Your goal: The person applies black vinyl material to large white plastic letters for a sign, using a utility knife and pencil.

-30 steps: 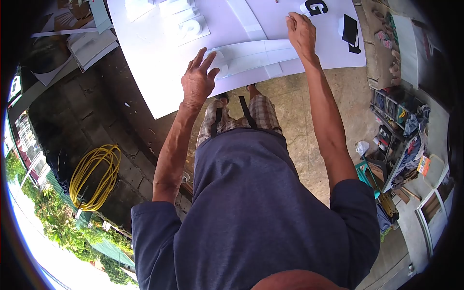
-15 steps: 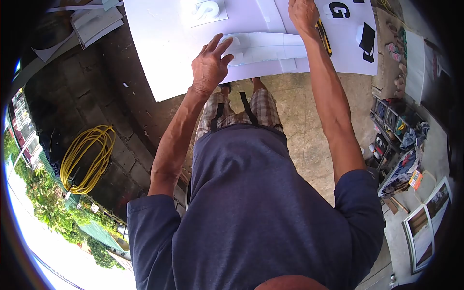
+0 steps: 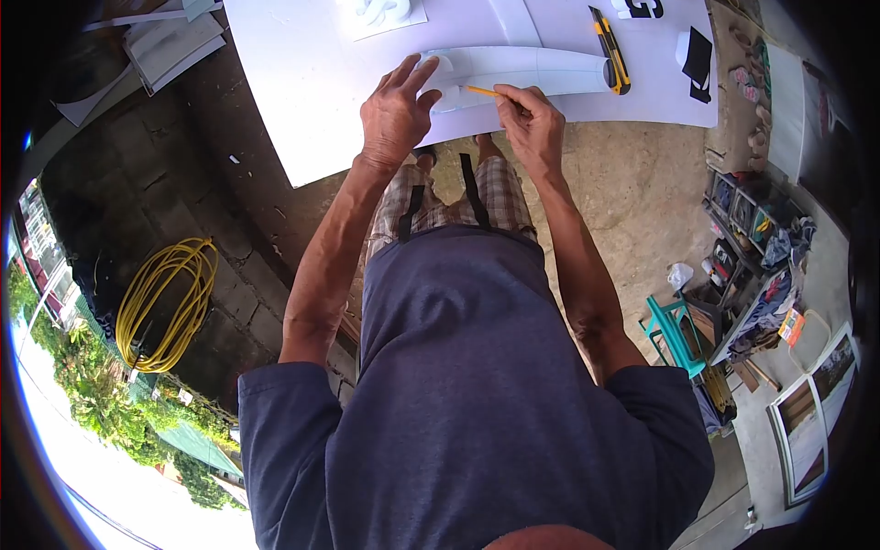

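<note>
My left hand [image 3: 394, 115] rests with fingers spread at the left end of a curved white strip [image 3: 541, 66], near a small rounded white cutout [image 3: 442, 69]. Between the fingers of my right hand [image 3: 534, 128] is a yellow pencil [image 3: 482, 91], its tip pointing left over the strip's lower edge. Faint lines run along the strip. A yellow-and-black utility knife [image 3: 609, 53] lies by the strip's right end. Underneath is a large white board [image 3: 302, 110].
A black letter G [image 3: 641, 8] and black pieces [image 3: 699, 64] lie at the board's right. White curved cutouts [image 3: 378, 11] sit at the top. A coiled yellow cable [image 3: 165, 307] is at left, a green stool [image 3: 674, 335] and shelves [image 3: 733, 229] at right.
My right hand has come down from the board's far side toward my left hand, and a pencil now shows in it. My left hand stays nearly in place.
</note>
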The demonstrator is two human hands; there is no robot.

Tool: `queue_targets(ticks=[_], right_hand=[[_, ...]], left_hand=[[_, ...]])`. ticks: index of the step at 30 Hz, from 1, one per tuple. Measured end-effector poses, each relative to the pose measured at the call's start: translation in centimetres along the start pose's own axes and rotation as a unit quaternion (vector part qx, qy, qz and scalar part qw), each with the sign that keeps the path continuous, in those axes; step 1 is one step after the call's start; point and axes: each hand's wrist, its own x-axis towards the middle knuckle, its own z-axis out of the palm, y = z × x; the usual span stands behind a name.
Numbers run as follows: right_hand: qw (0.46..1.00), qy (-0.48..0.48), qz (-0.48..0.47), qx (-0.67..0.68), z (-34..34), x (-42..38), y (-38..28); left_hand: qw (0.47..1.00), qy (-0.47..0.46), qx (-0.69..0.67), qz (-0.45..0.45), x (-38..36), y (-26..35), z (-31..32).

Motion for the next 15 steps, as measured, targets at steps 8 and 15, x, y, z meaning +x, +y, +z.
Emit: queue_targets(ticks=[8, 15], right_hand=[[0.970, 0.047, -0.176, -0.161, 1.1, 0.2, -0.1], [0.969, 0.026, -0.181, -0.169, 1.5, 0.4, -0.2]], left_hand=[[1.000, 0.006, -0.002, 0.005, 0.1, -0.1, 0.1], [1.000, 0.012, 0.002, 0.015, 0.1, 0.0, 0.1]])
